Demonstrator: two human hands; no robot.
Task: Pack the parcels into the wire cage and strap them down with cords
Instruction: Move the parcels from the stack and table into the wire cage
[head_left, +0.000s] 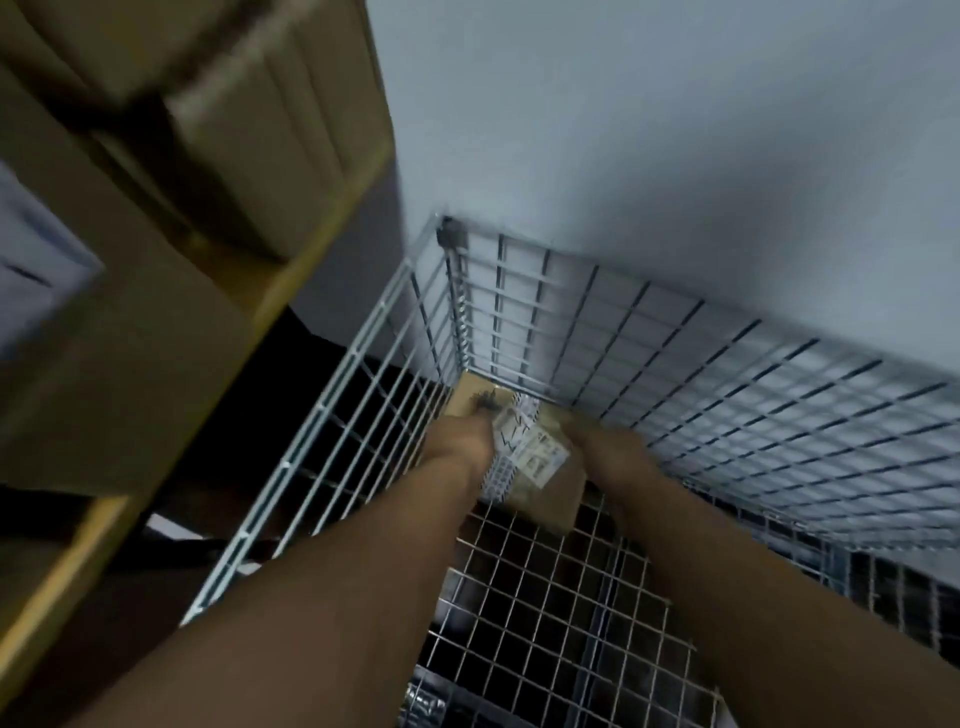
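Both arms reach down into the wire cage (727, 395), and the parcel (563, 499) sits in the far-left bottom corner, hard up against where the back and left mesh walls meet. It's a brown cardboard box, slightly tilted. There's a white label (543, 457) on top and a strip of printed tape (498, 470) running across it. The left hand (462, 441) is on the parcel's left edge with the fingers wrapped onto it. The right hand (602, 441) is on the right edge, with the fingers going round the far side of the box, so the fingertips are hidden. The parcel is held between the two hands. Can't tell if its underside is resting on the cage's mesh floor; the frame is motion-blurred. The cage stands against a plain white wall (649, 130). On the left, outside the cage, there are large cardboard boxes (156, 322) stacked on a shelf with a yellow front edge (327, 239).
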